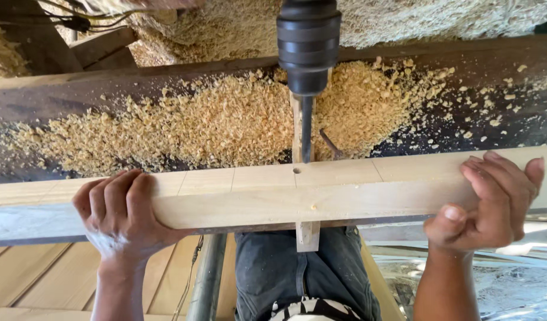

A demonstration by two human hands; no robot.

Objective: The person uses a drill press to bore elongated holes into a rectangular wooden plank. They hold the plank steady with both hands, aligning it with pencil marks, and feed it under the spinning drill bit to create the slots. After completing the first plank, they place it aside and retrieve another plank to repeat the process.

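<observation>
A long pale wooden plank (pixel 345 190) lies across the view under a black drill chuck (pixel 308 44). The drill bit (pixel 306 128) hangs just above a small round hole (pixel 296 170) in the plank's top face. Pencil lines cross the plank's top face. My left hand (pixel 121 211) grips the plank at the left, fingers curled over its top. My right hand (pixel 493 199) clasps the plank at the right, thumb on the near face. A short wooden strip (pixel 307 235) sticks out beneath the plank.
Heaps of pale wood shavings (pixel 226 122) cover the dark machine bed (pixel 65 98) behind the plank. A metal pipe (pixel 207 276) runs down below. My dark trousers (pixel 297 273) show under the plank. Stacked pale boards (pixel 41 273) lie at the lower left.
</observation>
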